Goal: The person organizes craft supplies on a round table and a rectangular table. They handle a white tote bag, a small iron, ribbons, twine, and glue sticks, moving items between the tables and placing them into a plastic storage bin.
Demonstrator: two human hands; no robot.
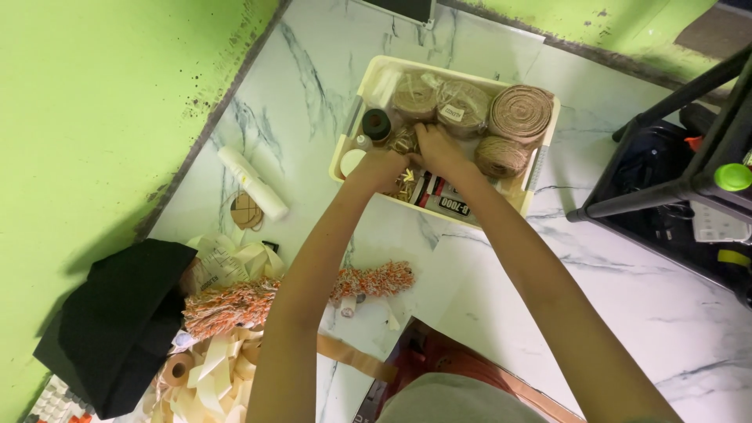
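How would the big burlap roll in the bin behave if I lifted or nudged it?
The burlap roll looks tightly wound, so probably firm in a grip yet light. Its round shape could roll, though the bin wall and a smaller roll seem to hem it in. The coarse weave likely isn't slippery.

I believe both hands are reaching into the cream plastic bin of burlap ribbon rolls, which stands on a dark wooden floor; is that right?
Not quite: the cream plastic bin stands on a white marble-patterned floor, not a dark wooden one, as the head view shows. The rest holds: the left hand and right hand both reach into the bin among the burlap ribbon rolls.
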